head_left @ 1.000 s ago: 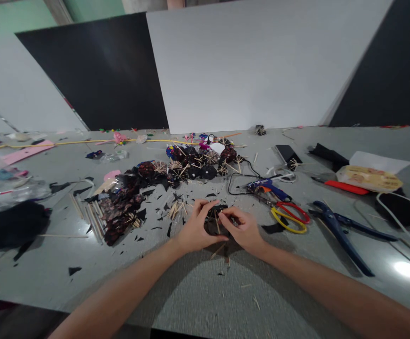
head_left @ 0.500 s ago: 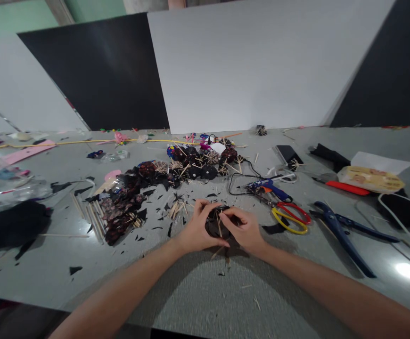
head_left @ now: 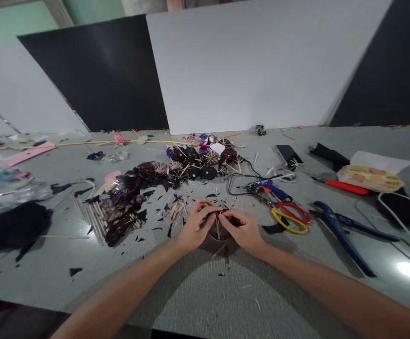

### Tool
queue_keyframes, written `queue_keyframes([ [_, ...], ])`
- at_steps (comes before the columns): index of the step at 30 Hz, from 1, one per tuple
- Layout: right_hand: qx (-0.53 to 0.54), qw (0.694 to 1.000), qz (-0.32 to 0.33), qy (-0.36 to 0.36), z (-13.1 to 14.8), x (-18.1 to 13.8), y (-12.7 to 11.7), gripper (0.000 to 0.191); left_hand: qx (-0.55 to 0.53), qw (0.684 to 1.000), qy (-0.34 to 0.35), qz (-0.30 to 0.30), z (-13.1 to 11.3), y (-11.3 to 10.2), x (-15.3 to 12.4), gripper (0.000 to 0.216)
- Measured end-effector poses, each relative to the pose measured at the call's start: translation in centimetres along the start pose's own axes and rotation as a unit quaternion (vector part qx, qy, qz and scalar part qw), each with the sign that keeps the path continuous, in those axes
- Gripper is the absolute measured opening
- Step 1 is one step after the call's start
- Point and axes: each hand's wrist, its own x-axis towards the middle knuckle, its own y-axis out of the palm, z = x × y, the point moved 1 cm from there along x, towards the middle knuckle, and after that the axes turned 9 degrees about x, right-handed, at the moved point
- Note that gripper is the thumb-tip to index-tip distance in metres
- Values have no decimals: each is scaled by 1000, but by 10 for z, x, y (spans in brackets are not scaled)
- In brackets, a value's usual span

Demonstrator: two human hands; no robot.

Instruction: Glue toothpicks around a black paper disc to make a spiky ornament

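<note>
A small dark, rounded piece (head_left: 213,234) with a thin wooden stick (head_left: 218,228) across its front is between my hands, low in the middle of the head view. My left hand (head_left: 197,226) curls over its left side, thumb and fingertips closed at the upper edge. From the right, my right hand (head_left: 243,230) pinches the same upper edge, its fingertips almost meeting those of the left. What exactly lies between the fingertips is too small to make out. Some loose stick bits (head_left: 219,252) lie just below the piece.
Beyond the hands is a heap of dark fabric pieces with stick bursts (head_left: 194,165). At right are a blue glue gun (head_left: 277,190), scissors with red and yellow handles (head_left: 290,219), blue-handled pliers (head_left: 335,226) and a phone (head_left: 289,154). Wooden sticks (head_left: 94,220) lie at left.
My left thumb has moved up from the lower edge of the dark piece to its top, beside my right fingertips. The right hand has hardly moved.
</note>
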Motion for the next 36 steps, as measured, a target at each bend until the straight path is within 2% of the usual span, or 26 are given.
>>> queue_keyframes([
  [11,2,1000,11,3,0,-1,2,22,35,999,-14,-8,-2,-4,3,21],
  [36,5,999,40,12,2,0,1,21,64,997,37,-14,2,-2,-1,22],
])
